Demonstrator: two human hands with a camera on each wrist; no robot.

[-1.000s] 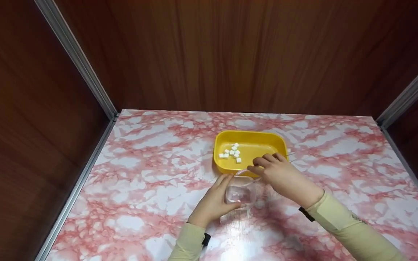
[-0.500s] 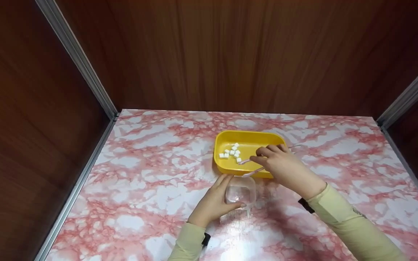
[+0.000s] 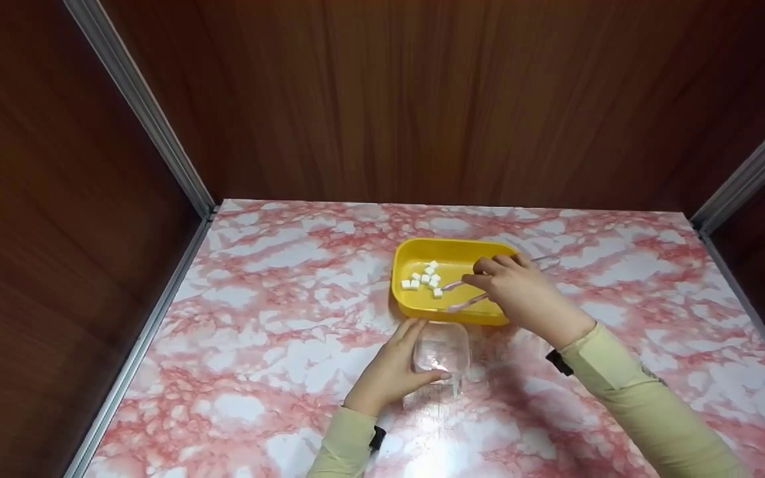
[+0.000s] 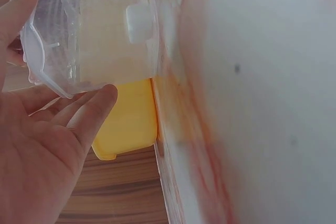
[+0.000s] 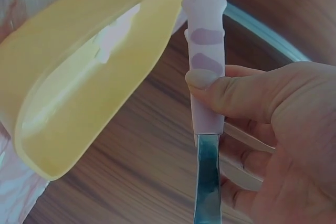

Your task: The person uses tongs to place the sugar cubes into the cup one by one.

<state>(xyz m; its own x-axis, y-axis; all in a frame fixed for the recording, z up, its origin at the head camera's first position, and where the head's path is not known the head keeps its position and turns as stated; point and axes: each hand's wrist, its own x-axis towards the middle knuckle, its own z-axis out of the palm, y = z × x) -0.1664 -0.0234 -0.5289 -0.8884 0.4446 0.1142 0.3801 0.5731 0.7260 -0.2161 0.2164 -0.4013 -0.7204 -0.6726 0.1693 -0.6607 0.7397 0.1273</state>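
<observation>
My left hand (image 3: pixel 389 375) holds a small clear plastic container (image 3: pixel 443 352) on the table, thumb on the near side and fingers on the far side. A white latch (image 4: pixel 139 23) shows on its wall in the left wrist view. Over the yellow tub (image 3: pixel 489 318), my right hand (image 3: pixel 528 295) grips tongs with metal arms and pink ends (image 5: pixel 207 103). The tongs' ends (image 3: pixel 467 303) stand apart, one beside the nearest of several small white cubes (image 3: pixel 425 279). These cubes lie in the tub's left half.
A pink-and-white marbled tabletop (image 3: pixel 276 318) lies under everything. Brown wood-grain panels (image 3: pixel 382 99) rise at the back and sides, with metal strips (image 3: pixel 150 113) at the corners. The yellow tub stands just behind the clear container.
My right hand has moved the tongs away from the clear container's rim to over the tub, beside the cubes, and their ends have spread. My left hand and the container have stayed put.
</observation>
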